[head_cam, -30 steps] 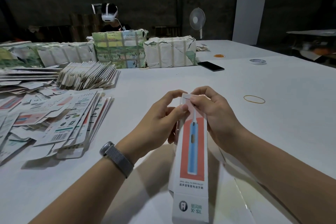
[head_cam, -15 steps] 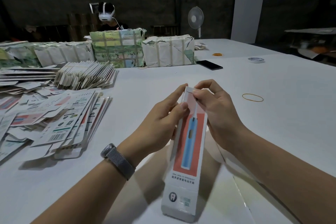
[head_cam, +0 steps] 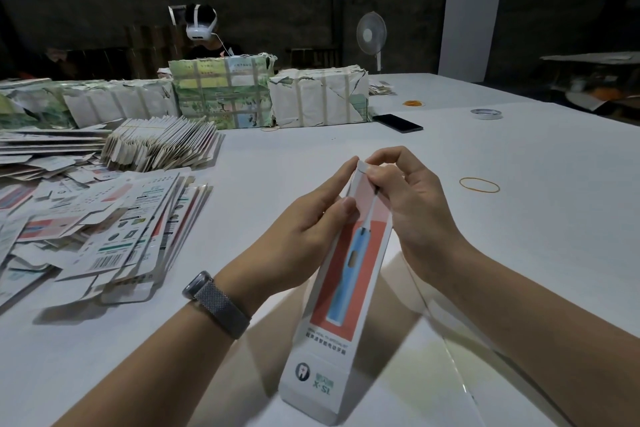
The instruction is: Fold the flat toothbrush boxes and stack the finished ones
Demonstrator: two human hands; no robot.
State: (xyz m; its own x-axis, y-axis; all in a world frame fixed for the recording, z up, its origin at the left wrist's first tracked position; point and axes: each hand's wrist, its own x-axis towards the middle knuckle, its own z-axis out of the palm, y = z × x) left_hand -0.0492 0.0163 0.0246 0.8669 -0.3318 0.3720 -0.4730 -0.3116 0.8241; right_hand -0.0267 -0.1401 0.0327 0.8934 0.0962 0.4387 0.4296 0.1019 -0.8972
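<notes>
A long white toothbrush box (head_cam: 341, 291) with a red panel and a blue toothbrush picture is held slanted over the white table (head_cam: 519, 218), its near end low by the table. My left hand (head_cam: 304, 218) grips its far end from the left, thumb on the front face. My right hand (head_cam: 412, 198) pinches the far end flap from the right with curled fingers. A loose pile of flat printed boxes (head_cam: 114, 229) lies on the table to the left.
A banded bundle of flat boxes (head_cam: 162, 146) and wrapped packs (head_cam: 221, 94) stand at the back left. A phone (head_cam: 397, 123), a tape roll (head_cam: 486, 113) and a rubber band (head_cam: 479, 184) lie on the right. A person with a headset (head_cam: 201, 28) sits behind the packs.
The box has tilted so its near end swung left and down toward the table. Both hands stayed at the far end and shifted slightly up and left.
</notes>
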